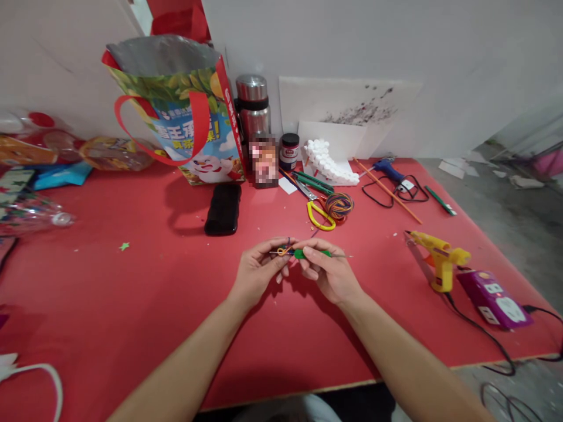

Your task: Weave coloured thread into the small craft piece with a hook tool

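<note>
A slim hook tool with a bright green grip (299, 254) lies almost level, side to side, held above the red table (281, 346) between two hands. Thin metal shaft shows at both ends of the grip. The right hand (329, 271) pinches the grip. Toward the tool's left end, a small piece of looped yarn (282, 251), orange with dark blue or purple, sits around the shaft, at the fingertips of the left hand (258, 266); its finer stitches are too small to make out. Beyond the hands, a round, multicoloured yarn ball (340, 206), purple, orange and yellowish, rests on the table, a purple strand running toward the hands.
</note>
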Demonstrator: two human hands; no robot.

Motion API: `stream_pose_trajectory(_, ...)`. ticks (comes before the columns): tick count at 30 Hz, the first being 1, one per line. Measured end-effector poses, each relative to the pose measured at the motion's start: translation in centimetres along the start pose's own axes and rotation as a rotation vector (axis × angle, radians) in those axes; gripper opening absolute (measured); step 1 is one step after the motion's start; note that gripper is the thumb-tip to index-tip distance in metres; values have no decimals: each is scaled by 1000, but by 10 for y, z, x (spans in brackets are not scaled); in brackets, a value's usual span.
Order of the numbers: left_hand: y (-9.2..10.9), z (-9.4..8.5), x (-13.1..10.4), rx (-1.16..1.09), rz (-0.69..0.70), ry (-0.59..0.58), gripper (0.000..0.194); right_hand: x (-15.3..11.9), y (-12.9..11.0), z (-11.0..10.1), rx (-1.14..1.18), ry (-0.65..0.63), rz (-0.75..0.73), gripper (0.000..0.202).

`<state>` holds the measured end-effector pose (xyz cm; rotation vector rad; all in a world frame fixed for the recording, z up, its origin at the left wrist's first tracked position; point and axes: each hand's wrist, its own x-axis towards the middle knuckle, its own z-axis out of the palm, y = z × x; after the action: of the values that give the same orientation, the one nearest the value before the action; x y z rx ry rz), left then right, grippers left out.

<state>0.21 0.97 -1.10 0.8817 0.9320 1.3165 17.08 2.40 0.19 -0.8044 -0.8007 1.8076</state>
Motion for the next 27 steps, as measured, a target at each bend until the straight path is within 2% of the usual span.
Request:
stream_pose_trajectory(6,-2,-3,-1,30,-46,2,36,-1,-1,1,-4,3,1,18)
stream_pose_trajectory(13,-4,-2,1,30,-18,20,28,-1,-2,2,-1,4,-1,18)
stream_pose_trajectory(27,-4,-2,2,58,3,29,30,-1,-2,1,-25,-1,-19,18)
